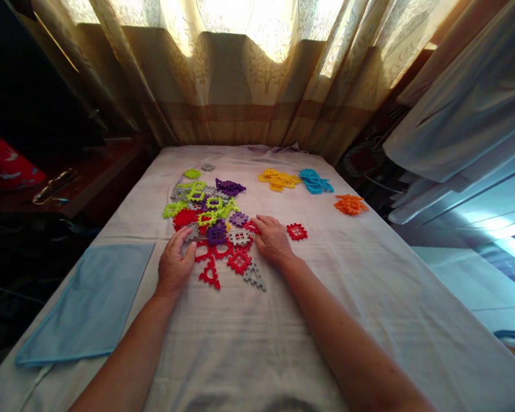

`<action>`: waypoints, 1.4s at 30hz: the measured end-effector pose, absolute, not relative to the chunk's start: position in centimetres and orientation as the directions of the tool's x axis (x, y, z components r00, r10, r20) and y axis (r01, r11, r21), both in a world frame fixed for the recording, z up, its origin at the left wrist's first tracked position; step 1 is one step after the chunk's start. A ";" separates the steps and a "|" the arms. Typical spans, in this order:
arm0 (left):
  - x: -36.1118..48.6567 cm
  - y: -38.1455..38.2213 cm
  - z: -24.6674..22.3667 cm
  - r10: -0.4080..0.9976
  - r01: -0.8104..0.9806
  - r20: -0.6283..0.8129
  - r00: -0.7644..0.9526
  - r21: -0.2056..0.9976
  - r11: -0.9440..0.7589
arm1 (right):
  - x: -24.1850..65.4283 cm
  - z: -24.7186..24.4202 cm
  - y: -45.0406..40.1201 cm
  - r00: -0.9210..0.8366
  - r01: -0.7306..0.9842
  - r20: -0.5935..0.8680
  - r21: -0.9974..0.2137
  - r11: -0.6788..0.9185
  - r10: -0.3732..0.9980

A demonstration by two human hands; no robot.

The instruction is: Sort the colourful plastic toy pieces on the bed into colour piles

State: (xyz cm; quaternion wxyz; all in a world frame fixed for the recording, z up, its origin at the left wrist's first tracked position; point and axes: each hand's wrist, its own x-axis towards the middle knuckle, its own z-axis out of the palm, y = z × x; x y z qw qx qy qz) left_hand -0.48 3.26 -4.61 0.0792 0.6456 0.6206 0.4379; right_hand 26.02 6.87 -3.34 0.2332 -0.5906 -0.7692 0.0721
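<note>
A mixed pile of flat plastic interlocking building pieces with notched edges lies on the sheet between my hands. My left hand [175,263] is at the pile's left side, thumb and fingers apart, fingertips by a grey piece [192,231]. On the other side, my right hand [272,239] rests with spread fingers, its fingertips touching a red piece [252,227]. Lime green pieces [214,202], a purple window piece [217,233] and a white-grey window piece [240,237] overlap in the pile. Nearest me are a red triangular piece [210,274] and a grey triangular piece [254,276].
Sorted groups of yellow pieces [278,179], blue pieces [315,181] and orange pieces [350,205] lie at the back right. A single red window piece [297,231] sits right of my right hand. A light blue cloth [90,303] covers the left edge; curtains [240,86] hang behind.
</note>
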 end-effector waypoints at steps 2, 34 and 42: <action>-0.5 3.2 -4.6 0.873 0.733 0.464 -0.152 0.645 -0.215 | 26.5 -3.5 7.3 -0.184 0.869 0.252 -0.409 0.277 0.950; -0.6 3.4 -4.7 0.873 0.739 0.460 -0.163 0.643 -0.200 | 36.0 -4.9 7.9 0.245 0.893 0.469 -0.450 -0.009 0.849; -0.4 3.2 -4.4 0.881 0.732 0.445 -0.160 0.653 -0.197 | 30.9 -0.7 6.0 -0.206 0.816 0.101 -0.531 0.228 0.973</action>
